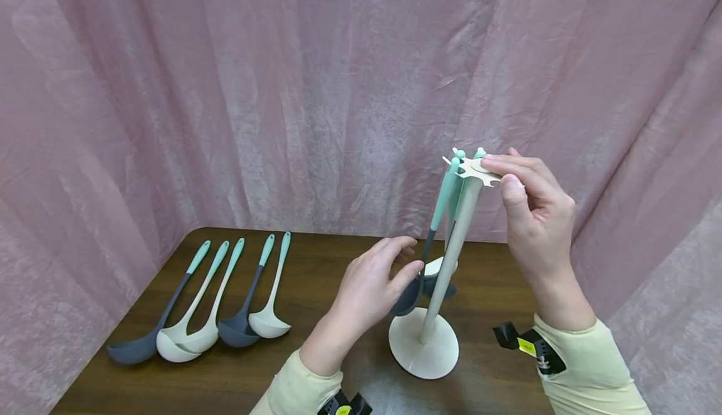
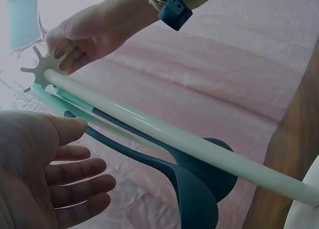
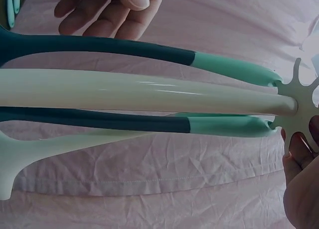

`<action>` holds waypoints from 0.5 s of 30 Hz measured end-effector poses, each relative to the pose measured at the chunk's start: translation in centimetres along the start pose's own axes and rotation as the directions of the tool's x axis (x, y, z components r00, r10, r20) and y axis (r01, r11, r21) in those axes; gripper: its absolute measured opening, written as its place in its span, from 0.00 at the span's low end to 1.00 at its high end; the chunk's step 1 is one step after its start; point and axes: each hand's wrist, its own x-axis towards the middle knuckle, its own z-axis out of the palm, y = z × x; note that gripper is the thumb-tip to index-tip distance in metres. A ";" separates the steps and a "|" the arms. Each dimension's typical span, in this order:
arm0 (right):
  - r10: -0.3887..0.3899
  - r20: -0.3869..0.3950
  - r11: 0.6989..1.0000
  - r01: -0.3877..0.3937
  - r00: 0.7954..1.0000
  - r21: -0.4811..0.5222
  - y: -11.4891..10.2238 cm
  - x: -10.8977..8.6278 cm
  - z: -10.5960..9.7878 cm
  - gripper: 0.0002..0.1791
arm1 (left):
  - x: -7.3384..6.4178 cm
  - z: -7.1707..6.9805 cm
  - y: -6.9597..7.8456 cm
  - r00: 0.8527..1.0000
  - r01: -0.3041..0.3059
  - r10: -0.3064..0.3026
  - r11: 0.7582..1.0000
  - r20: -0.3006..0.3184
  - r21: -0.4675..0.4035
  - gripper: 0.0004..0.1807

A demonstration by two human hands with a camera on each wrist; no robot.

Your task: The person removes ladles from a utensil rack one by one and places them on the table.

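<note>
A white utensil stand [image 1: 454, 246] with a round base and a notched top plate rises from the table. My right hand [image 1: 538, 214] holds the edge of that plate, fingers over the top and thumb at its side. From the notches hang two dark ladles and a white ladle [image 3: 20, 154], all with mint handles. Beside the nearer dark ladle [image 2: 197, 201] is my left hand [image 1: 369, 283], fingers loosely bent and spread, nothing in its grasp. The other dark ladle [image 2: 222, 181] hangs partly behind the pole, and the white one is mostly hidden in the head view.
Several more ladles lie in a row on the left of the brown wooden table [image 1: 316, 277], among them a dark ladle [image 1: 135, 349] at the far left and a white ladle [image 1: 271, 323] at the row's right end. A pink curtain [image 1: 338, 89] hangs behind.
</note>
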 end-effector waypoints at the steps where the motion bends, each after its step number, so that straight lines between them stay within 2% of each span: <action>1: 0.001 0.005 1.000 -0.001 1.000 -0.001 0.1 0.0 0.0 0.15 | 0.0 0.1 0.0 1.000 -0.001 0.001 1.000 0.001 -0.002 0.19; 9: 0.010 0.026 1.000 -0.011 1.000 0.012 1.2 -0.2 -0.5 0.17 | 0.2 0.7 0.3 1.000 -0.023 0.023 1.000 0.009 -0.016 0.17; 15: 0.010 0.040 0.999 -0.012 0.999 0.032 1.6 -0.2 -0.5 0.16 | 0.3 1.1 0.4 1.000 -0.017 0.018 0.999 0.016 -0.038 0.17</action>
